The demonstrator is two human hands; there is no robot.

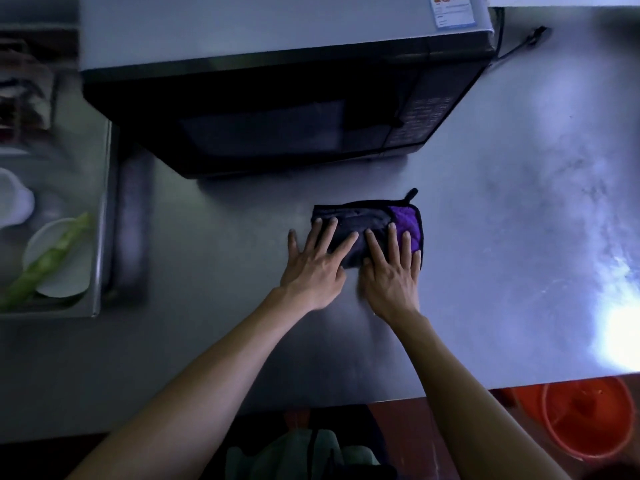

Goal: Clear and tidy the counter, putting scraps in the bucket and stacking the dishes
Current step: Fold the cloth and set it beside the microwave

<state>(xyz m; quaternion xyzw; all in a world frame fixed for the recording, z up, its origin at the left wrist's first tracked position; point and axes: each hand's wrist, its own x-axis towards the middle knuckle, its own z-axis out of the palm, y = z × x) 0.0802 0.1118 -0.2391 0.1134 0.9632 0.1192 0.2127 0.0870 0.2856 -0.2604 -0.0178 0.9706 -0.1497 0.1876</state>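
Note:
A folded black and purple cloth (360,220) with a small hanging loop lies on the steel counter (502,254), just in front of the microwave. My left hand (313,265) lies flat on the cloth's left half, fingers spread and straight. My right hand (391,268) presses flat on its right half, fingertips reaching the purple patch. An orange bucket (585,417) stands on the floor below the counter's front edge, at the lower right. White dishes (59,261) sit in the sink at the left, with a green vegetable scrap (45,261) lying across them.
A black microwave (277,109) stands at the back of the counter, its cable (519,45) trailing to the right. The sink basin (100,237) is at the far left, with a white cup (14,202) inside. Bright glare covers the counter's right end.

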